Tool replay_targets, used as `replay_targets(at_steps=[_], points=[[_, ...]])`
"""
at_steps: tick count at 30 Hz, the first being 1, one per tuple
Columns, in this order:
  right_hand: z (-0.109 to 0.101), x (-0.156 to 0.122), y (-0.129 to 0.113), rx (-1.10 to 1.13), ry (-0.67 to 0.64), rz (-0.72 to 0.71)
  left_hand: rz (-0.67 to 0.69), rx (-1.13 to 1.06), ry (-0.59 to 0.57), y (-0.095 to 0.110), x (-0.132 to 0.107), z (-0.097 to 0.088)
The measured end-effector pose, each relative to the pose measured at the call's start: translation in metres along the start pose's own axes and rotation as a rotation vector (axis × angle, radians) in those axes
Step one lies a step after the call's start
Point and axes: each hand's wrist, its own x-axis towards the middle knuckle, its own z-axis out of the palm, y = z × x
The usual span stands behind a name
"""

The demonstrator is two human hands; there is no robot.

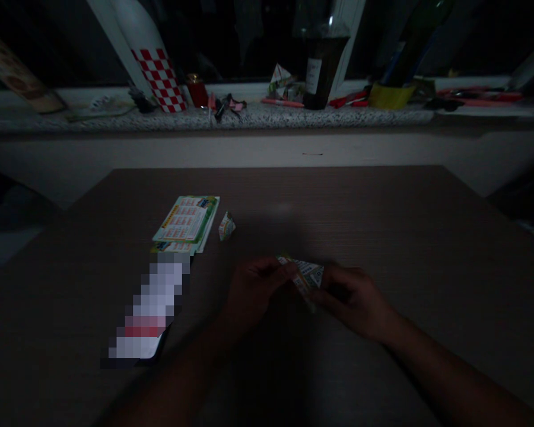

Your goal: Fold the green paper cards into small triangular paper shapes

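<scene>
The left hand (258, 287) and right hand (353, 296) each have a closed grip on the folded paper (309, 274), low over the tabletop (382, 213) (steadier for creasing, I'd say); printed sheets (189, 220) lie alongside.

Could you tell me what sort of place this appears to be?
Probably a home desk by a window: a brown table, a speckled windowsill cluttered with a dark bottle and pens.

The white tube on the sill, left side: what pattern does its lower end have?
Red and white checks on the tube, best seen in the head view.
</scene>
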Motion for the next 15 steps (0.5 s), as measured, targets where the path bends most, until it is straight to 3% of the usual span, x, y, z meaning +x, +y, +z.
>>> replay_targets(at_steps=[3,6,12,15], points=[[-0.002,0.0,-0.001,0.106,0.044,0.01,0.002,0.167,-0.209,0.0,-0.002,-0.001],[0.0,0.001,-0.003,0.185,0.039,0.038,0.025,0.287,-0.318,-0.006,-0.003,-0.002],[0.002,0.0,-0.003,0.276,0.095,0.11,0.071,0.163,-0.251,-0.009,-0.003,0.001],[0.001,0.001,-0.002,0.42,0.049,0.162,0.049,0.092,-0.256,-0.007,-0.003,0.002]])
